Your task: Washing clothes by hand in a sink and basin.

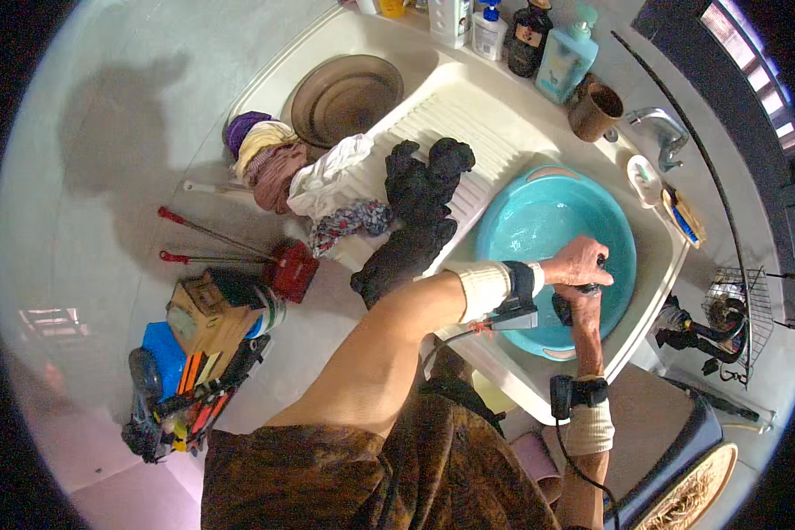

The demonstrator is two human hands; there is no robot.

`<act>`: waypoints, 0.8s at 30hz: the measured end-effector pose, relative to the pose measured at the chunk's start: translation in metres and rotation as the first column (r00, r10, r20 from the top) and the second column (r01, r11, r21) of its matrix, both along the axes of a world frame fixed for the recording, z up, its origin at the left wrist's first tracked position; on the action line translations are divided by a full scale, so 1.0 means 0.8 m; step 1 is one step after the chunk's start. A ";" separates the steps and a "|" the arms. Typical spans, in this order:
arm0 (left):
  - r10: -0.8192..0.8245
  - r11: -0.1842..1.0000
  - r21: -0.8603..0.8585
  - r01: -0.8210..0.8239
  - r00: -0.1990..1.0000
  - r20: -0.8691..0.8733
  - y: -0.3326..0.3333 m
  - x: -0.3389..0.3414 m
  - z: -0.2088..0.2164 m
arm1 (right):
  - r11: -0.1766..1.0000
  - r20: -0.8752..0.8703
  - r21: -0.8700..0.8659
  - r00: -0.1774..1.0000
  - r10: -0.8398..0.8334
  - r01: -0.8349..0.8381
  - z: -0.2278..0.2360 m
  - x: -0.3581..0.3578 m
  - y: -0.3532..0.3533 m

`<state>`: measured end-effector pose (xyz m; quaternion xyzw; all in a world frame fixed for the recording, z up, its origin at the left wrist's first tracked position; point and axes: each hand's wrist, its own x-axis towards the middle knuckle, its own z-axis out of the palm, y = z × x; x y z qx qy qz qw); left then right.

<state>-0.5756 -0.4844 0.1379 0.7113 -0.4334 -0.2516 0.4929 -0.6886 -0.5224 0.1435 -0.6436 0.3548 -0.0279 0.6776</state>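
Over a turquoise basin (530,190) with water in it, my two hands are close together. My left hand (576,263) is closed, with dark fabric showing at its fingers. Just below it, my right hand (585,309) grips the same small black cloth (562,309), part of which hangs beside the wrist. Most of the cloth is hidden by my fingers. The basin stands in the right bowl of a cream sink (649,296). Bunched black garments (420,181) lie on the ribbed drainboard left of the basin.
White cloth (331,172) and other laundry hang over the sink's front edge. A brown basin (349,102) sits in the left bowl. Bottles (567,57), a brown cup (596,112), a tap (667,137) and a brush (683,215) line the back. A red dustpan (291,269) is left.
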 end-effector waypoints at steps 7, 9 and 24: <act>0.249 0.967 0.030 -0.251 0.966 0.070 0.038 -0.013 -0.043 | 0.566 -0.259 -0.766 0.952 0.162 -0.305 -0.067 0.003 0.024; 0.354 0.934 -0.006 -0.356 0.927 0.123 0.059 0.002 -0.044 | 0.578 -0.309 -0.724 0.926 0.217 -0.377 -0.067 0.028 0.031; 0.609 0.790 -0.149 -0.595 0.732 0.305 0.377 0.272 0.136 | -0.094 -0.191 -0.976 0.572 0.798 -0.194 -0.019 0.262 0.304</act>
